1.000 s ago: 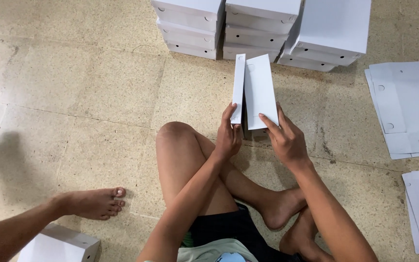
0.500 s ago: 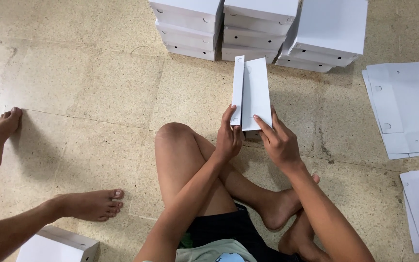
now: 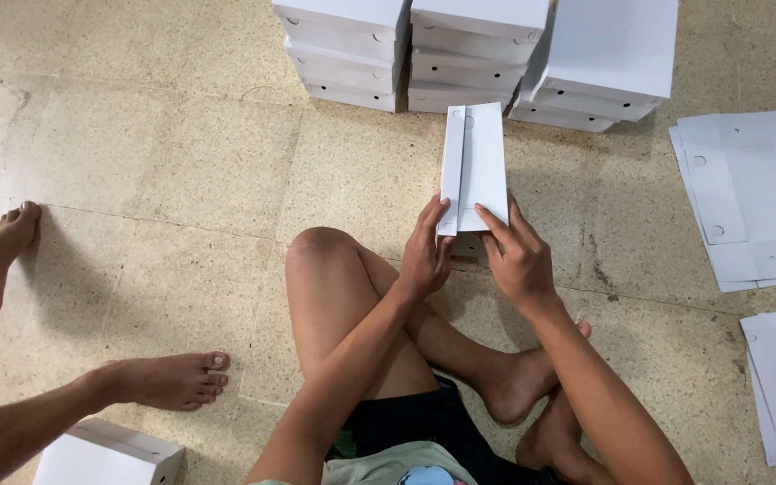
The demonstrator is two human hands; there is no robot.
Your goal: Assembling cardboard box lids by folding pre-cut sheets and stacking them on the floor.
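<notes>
I see a white folded cardboard piece (image 3: 473, 166) held up off the floor (image 3: 154, 162) in front of me, just above my crossed legs. Its long axis runs away from me, the far end pointing toward the stacks of white boxes (image 3: 469, 49) at the far edge of the floor in view, the near end tucked into my hands. It looks like a half-formed box: a narrow flap along its left side is folded over the wider panel, with a seam running the length of it.

My left hand (image 3: 426, 256) grips the near left corner, fingers curled up along the narrow flap and thumb beneath, so it is clasping the cardboard. My right hand (image 3: 518, 256) holds the near right part, with fingers spread flat over the wide panel and pressing on it; it too is grasping the piece. Both forearms reach forward from my lap, the left one crossing over my raised left knee, the right one coming in from the lower right.

Flat white cardboard sheets (image 3: 752, 198) with small holes lie on the floor at the right edge. Another person's bare feet (image 3: 168, 379) rest on the floor at the left, and a white box (image 3: 105, 456) sits at the near left corner.
</notes>
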